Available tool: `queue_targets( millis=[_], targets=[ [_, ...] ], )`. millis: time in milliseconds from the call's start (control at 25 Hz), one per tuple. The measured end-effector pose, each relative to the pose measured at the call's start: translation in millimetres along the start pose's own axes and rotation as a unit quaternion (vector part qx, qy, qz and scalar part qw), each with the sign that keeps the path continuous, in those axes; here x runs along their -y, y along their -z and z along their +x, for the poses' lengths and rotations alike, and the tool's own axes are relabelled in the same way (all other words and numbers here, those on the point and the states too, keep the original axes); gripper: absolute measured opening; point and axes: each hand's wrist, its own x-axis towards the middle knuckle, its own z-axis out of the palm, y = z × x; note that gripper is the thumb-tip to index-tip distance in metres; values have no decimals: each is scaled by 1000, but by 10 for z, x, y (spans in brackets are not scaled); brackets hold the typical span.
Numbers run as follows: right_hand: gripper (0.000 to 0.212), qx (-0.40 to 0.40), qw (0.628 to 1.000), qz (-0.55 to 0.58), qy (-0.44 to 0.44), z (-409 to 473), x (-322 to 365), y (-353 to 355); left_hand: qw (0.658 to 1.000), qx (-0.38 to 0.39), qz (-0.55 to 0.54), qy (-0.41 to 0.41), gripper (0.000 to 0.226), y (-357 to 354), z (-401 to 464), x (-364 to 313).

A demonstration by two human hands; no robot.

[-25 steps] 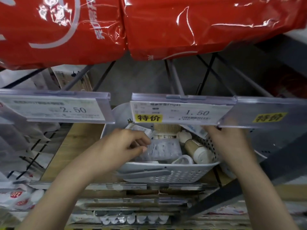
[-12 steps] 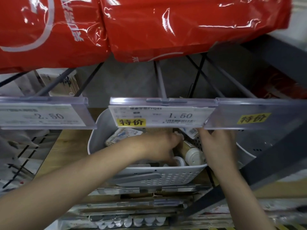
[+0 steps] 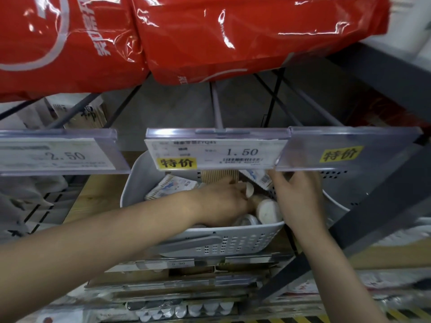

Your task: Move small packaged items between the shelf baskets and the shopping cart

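Left hand is deep in the white basket on the shelf, fingers curled down among the small round tubs; can't tell if it actually holds one, fingertips hidden. Right hand sits at the basket's right rim, fingers spread and bent near a barcoded packet, not clearly gripping. Flat packets lie at basket left. Cart not in view. Risks: the hanging price tag blocks the view, so a blind grab could take the wrong item or knock tubs over the low front wall; pulling out could drag the basket forward.
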Motion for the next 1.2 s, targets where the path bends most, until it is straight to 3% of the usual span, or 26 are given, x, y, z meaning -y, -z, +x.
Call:
queue_targets(
  millis=[80,280,440,600,720,800,920,1200],
  targets=[
    [12,-3,1000,1,3,8,-4,-5,999,-32,-12,-6,29,37,-10,-16],
    [15,1,1000,-8,-6,15,-24,-19,985,132,-76,79,29,-1,109,-33],
    [17,-2,1000,-22,-13,26,-40,-30,961,195,-135,145,32,101,270,-65],
    [26,-5,999,-34,-7,40,-56,-34,948,227,-168,150,36,147,319,-91],
    [23,-12,999,-49,-3,32,-54,-26,935,165,-270,161,38,165,230,-15],
    [23,-15,998,-55,5,35,-46,-28,943,91,-286,144,29,220,132,9],
    [19,-10,998,-60,-2,38,-54,-29,938,-18,-309,158,37,375,-68,-4],
    [23,-19,999,-41,-4,3,-61,-12,851,-187,-464,161,34,472,-575,-20]
  ],
)
